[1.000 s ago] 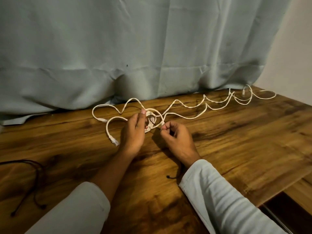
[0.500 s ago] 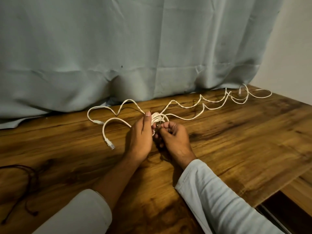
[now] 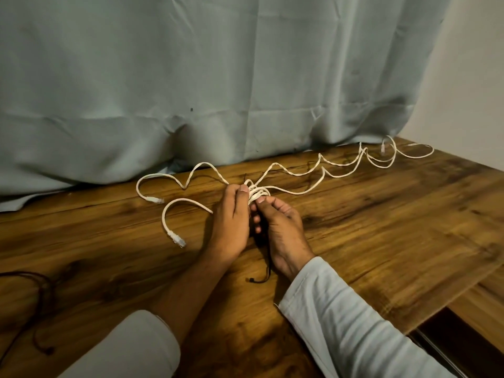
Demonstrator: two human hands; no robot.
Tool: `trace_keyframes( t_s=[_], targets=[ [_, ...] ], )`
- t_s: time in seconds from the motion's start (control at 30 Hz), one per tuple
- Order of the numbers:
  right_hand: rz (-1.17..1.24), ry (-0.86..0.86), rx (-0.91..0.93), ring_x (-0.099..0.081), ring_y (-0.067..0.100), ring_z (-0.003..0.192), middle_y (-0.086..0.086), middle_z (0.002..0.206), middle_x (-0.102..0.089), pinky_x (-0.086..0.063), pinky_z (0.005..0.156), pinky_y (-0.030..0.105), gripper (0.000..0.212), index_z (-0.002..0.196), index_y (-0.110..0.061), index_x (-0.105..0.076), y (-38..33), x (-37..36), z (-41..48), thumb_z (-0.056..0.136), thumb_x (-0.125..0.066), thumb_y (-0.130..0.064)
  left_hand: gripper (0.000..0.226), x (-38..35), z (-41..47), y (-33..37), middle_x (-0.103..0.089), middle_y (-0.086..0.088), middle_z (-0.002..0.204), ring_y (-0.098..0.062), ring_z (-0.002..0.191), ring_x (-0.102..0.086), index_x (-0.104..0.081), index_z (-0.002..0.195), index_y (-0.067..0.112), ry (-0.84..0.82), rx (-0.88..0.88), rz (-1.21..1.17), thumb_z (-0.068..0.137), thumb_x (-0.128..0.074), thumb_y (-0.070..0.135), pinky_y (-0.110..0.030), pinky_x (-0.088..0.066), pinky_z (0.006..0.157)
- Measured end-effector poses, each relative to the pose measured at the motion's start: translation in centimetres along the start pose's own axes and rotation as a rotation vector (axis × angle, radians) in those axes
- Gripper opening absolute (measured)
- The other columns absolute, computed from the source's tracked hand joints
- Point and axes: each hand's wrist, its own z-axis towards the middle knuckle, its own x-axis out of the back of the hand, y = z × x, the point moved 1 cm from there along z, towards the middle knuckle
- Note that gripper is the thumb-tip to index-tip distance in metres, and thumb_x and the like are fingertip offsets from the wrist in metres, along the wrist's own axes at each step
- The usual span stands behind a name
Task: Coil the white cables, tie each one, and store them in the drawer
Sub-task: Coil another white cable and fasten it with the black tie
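White cables (image 3: 297, 173) sprawl across the wooden table (image 3: 381, 227) from left of centre to the far right corner. A small coiled bundle (image 3: 257, 192) of them sits between my hands. My left hand (image 3: 231, 222) grips the bundle from the left, thumb on top. My right hand (image 3: 281, 227) pinches the bundle from the right with curled fingers. Two loose cable ends with clear plugs (image 3: 177, 240) lie left of my hands. A thin dark tie string (image 3: 261, 278) pokes out under my right wrist.
A pale blue-grey curtain (image 3: 218, 91) hangs along the table's back edge. A dark cord (image 3: 41, 317) lies at the near left. At the lower right, the table edge drops to a dark gap (image 3: 458, 342) beside a lower wooden surface.
My hands have closed together on the bundle, the right hand moving left against the left. The coil looks tighter and the view has shifted slightly.
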Motion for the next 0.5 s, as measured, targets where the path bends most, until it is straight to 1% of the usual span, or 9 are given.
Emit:
trace_keyframes(
  t_s=[0.07, 0.13, 0.2, 0.27, 0.33, 0.37, 0.4, 0.43, 0.5],
  targets=[
    [0.011, 0.005, -0.002, -0.048, 0.005, 0.054, -0.001, 0.066, -0.063, -0.038, 0.047, 0.017, 0.018, 0.089, -0.007, -0.064, 0.06, 0.0, 0.0, 0.104, -0.054, -0.01, 0.024, -0.17, -0.01, 0.07, -0.06, 0.008, 0.086, -0.011, 0.081, -0.058, -0.058, 0.111, 0.025, 0.003, -0.003, 0.003, 0.111, -0.039, 0.039, -0.035, -0.045, 0.077],
    [0.015, 0.011, 0.003, -0.048, 0.005, 0.053, 0.001, 0.068, -0.062, -0.038, 0.047, 0.017, 0.018, 0.088, -0.007, -0.064, 0.08, -0.01, 0.02, 0.103, -0.055, -0.009, 0.023, -0.33, -0.12, 0.09, -0.063, 0.009, 0.09, -0.01, 0.084, -0.06, -0.057, 0.112, 0.026, 0.002, -0.018, 0.019, 0.111, -0.039, 0.04, -0.036, -0.049, 0.079],
    [0.003, 0.011, 0.01, -0.05, 0.006, 0.054, 0.003, 0.07, -0.062, -0.039, 0.046, 0.017, 0.017, 0.09, -0.005, -0.065, 0.07, -0.03, 0.02, 0.103, -0.055, -0.008, 0.023, -0.34, -0.36, 0.26, -0.063, 0.008, 0.089, -0.01, 0.083, -0.061, -0.057, 0.108, 0.027, 0.022, -0.039, 0.032, 0.111, -0.038, 0.04, -0.037, -0.051, 0.079],
    [-0.027, -0.001, 0.012, -0.052, 0.007, 0.055, 0.003, 0.072, -0.066, -0.041, 0.046, 0.017, 0.016, 0.093, -0.004, -0.066, 0.14, -0.03, 0.03, 0.104, -0.055, -0.009, 0.026, -0.2, -0.48, 0.25, -0.063, 0.007, 0.085, -0.012, 0.08, -0.061, -0.056, 0.101, 0.029, 0.077, -0.059, 0.041, 0.112, -0.036, 0.04, -0.038, -0.05, 0.078],
    [-0.047, -0.023, 0.014, -0.051, 0.007, 0.056, 0.003, 0.074, -0.067, -0.04, 0.045, 0.017, 0.015, 0.095, -0.003, -0.066, 0.24, -0.11, 0.0, 0.104, -0.056, -0.011, 0.031, 0.0, -0.46, 0.18, -0.067, 0.006, 0.09, -0.015, 0.088, -0.063, -0.059, 0.1, 0.031, 0.147, -0.032, 0.015, 0.11, -0.034, 0.046, -0.041, -0.052, 0.086],
    [-0.052, -0.035, 0.013, -0.051, 0.007, 0.056, 0.003, 0.074, -0.067, -0.04, 0.044, 0.017, 0.015, 0.096, -0.002, -0.066, 0.31, -0.2, -0.01, 0.103, -0.057, -0.011, 0.035, 0.12, -0.38, 0.16, -0.069, 0.005, 0.094, -0.016, 0.093, -0.065, -0.062, 0.1, 0.032, 0.176, -0.011, -0.006, 0.106, -0.034, 0.052, -0.044, -0.053, 0.091],
    [-0.057, -0.041, 0.013, -0.05, 0.008, 0.055, 0.002, 0.074, -0.068, -0.039, 0.043, 0.017, 0.015, 0.095, -0.002, -0.066, 0.41, -0.28, -0.01, 0.103, -0.057, -0.011, 0.039, 0.19, -0.33, 0.18, -0.071, 0.005, 0.095, -0.018, 0.095, -0.067, -0.065, 0.097, 0.033, 0.197, 0.014, -0.034, 0.101, -0.034, 0.057, -0.047, -0.054, 0.092],
    [-0.064, -0.042, 0.014, -0.05, 0.008, 0.054, 0.002, 0.073, -0.069, -0.039, 0.042, 0.017, 0.016, 0.093, -0.002, -0.066, 0.44, -0.37, -0.03, 0.103, -0.057, -0.011, 0.039, 0.22, -0.33, 0.32, -0.072, 0.006, 0.093, -0.019, 0.093, -0.068, -0.067, 0.093, 0.034, 0.208, 0.032, -0.065, 0.098, -0.035, 0.058, -0.049, -0.055, 0.091],
    [-0.079, -0.038, 0.016, -0.05, 0.008, 0.052, 0.002, 0.071, -0.07, -0.038, 0.041, 0.017, 0.018, 0.088, -0.005, -0.066, 0.46, -0.46, -0.06, 0.103, -0.057, -0.01, 0.035, 0.25, -0.3, 0.37, -0.07, 0.01, 0.081, -0.017, 0.083, -0.067, -0.067, 0.081, 0.035, 0.217, 0.038, -0.084, 0.095, -0.04, 0.051, -0.048, -0.056, 0.083]
  ],
)
